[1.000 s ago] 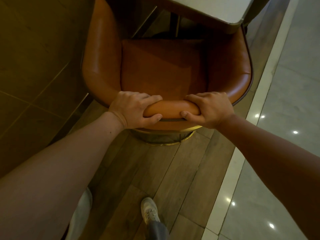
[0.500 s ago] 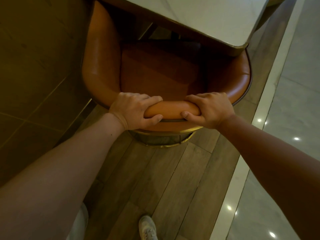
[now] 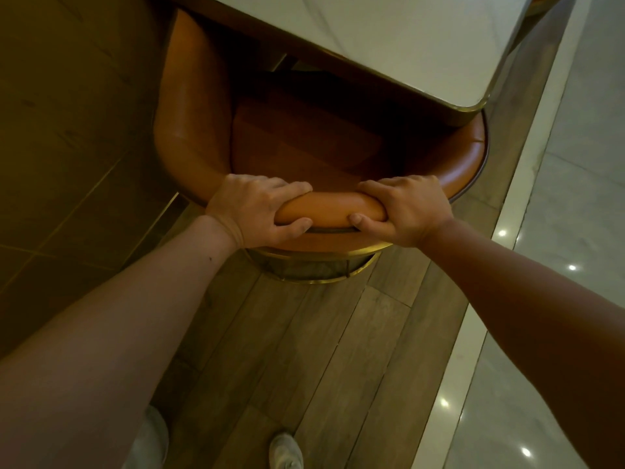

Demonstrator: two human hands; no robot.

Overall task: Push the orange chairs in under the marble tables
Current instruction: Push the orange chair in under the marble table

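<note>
An orange leather tub chair (image 3: 192, 130) with a gold ring base stands in front of me, seen from above. Its padded backrest top runs between my hands. My left hand (image 3: 252, 211) grips that top on the left, thumb underneath. My right hand (image 3: 404, 209) grips it on the right, fingers curled over the edge. A white marble table (image 3: 406, 42) with a gold rim covers the far part of the seat, and its rounded corner sits over the right armrest.
A dark tiled wall (image 3: 67, 130) runs close along the chair's left side. Wooden floorboards (image 3: 321, 350) lie under me, with a pale strip and glossy light tiles (image 3: 558, 231) to the right. My shoes (image 3: 285, 451) show at the bottom edge.
The chair has slid forward under the table: the marble top now covers much more of the seat. Both hands kept the same grip on the backrest.
</note>
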